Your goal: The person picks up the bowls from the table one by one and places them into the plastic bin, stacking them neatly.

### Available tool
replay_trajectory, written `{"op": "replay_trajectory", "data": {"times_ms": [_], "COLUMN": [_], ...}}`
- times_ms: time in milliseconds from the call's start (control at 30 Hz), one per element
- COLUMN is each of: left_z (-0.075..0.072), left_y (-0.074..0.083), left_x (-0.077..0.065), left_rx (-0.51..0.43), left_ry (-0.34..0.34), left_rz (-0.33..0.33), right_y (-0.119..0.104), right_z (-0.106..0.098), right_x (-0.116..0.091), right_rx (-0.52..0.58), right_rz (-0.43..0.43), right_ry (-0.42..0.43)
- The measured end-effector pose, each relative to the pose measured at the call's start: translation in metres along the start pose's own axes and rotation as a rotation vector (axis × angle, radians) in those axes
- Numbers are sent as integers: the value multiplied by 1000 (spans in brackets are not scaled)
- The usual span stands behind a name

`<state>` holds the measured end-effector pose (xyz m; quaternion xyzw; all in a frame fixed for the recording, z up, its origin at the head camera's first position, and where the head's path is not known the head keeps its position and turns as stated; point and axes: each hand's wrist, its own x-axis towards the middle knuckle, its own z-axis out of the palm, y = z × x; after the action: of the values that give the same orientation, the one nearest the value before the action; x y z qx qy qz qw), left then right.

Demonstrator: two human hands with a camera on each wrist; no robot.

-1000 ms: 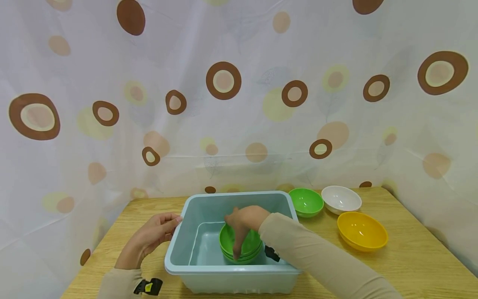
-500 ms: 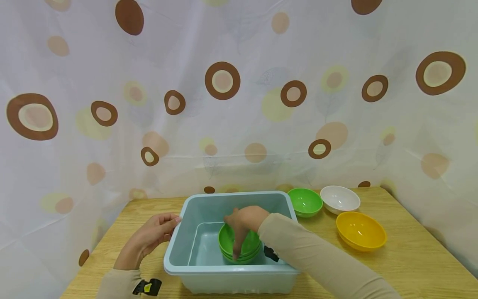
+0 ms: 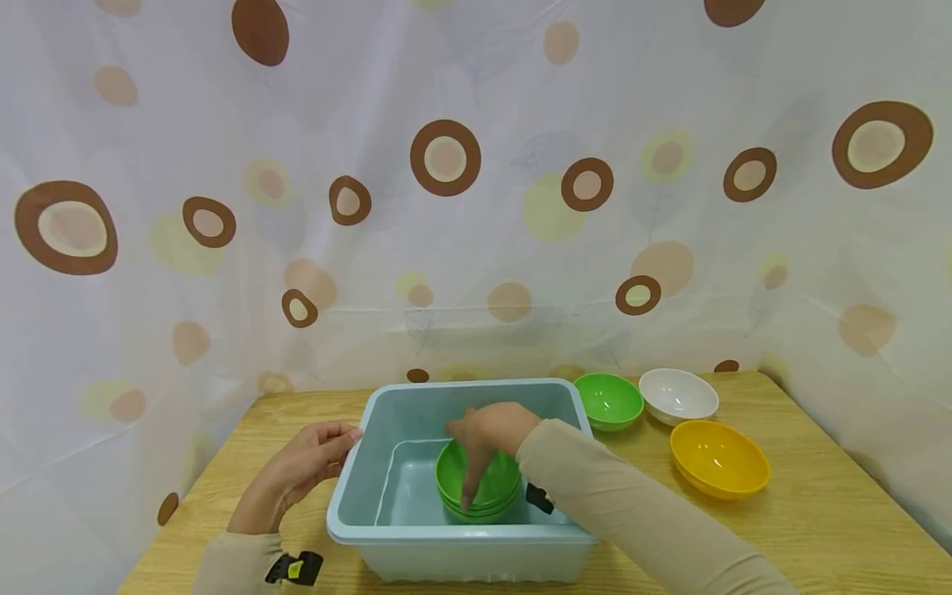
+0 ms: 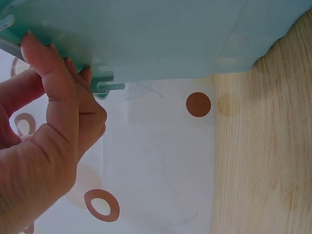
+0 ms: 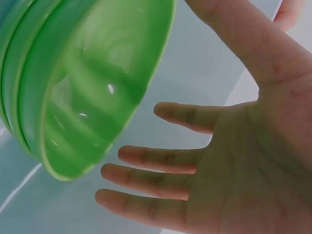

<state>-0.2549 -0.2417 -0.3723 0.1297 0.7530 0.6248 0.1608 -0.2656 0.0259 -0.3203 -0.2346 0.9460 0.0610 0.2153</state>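
Blue tub (image 3: 461,558) — 3 nested green bowls (image 3: 494,486) inside it.

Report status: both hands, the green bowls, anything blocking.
Left hand grips the blue tub at its rim. Right hand open over the green bowls. Bowls nested inside the tub. Nothing visible blocking hand from bowls.

The left sleeve (image 3: 230,564) on the person is noted as plain beige, long, ending at the wrist above the bare left hand (image 3: 308,463). Near its cuff I observe a small black fitting (image 3: 310,569), angular in outline, bearing a yellow patch (image 3: 295,570). The right sleeve (image 3: 640,504) matches in colour, shows light creasing, and stops at the wrist of the bare right hand (image 3: 491,434). Below that cuff, a second black fitting (image 3: 539,498) partly shows, details indistinct.
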Motion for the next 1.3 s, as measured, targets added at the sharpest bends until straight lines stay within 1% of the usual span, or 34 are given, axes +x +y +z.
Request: {"op": "replay_trajectory", "data": {"times_ms": [167, 633, 833, 1033, 1133, 1300], "left_z": [-1, 1, 0, 1, 0, 0], "left_y": [0, 1, 1, 1, 1, 0], "left_x": [0, 0, 0, -1, -1, 0], "left_rx": [1, -5, -3, -8, -5, -5], "left_ry": [-2, 0, -4, -9, -8, -12], "left_rz": [4, 2, 3, 6, 8, 11], "right_y": [0, 3, 10, 23, 28, 33], "right_z": [-5, -23, -28, -34, -38, -43], "right_x": [-5, -24, -34, -48, -57, -68], "right_rx": [17, 115, 169, 251, 272, 284], "right_rz": [-12, -139, -221, -292, -305, -295], "right_ry": [7, 75, 153, 238, 265, 297]}}
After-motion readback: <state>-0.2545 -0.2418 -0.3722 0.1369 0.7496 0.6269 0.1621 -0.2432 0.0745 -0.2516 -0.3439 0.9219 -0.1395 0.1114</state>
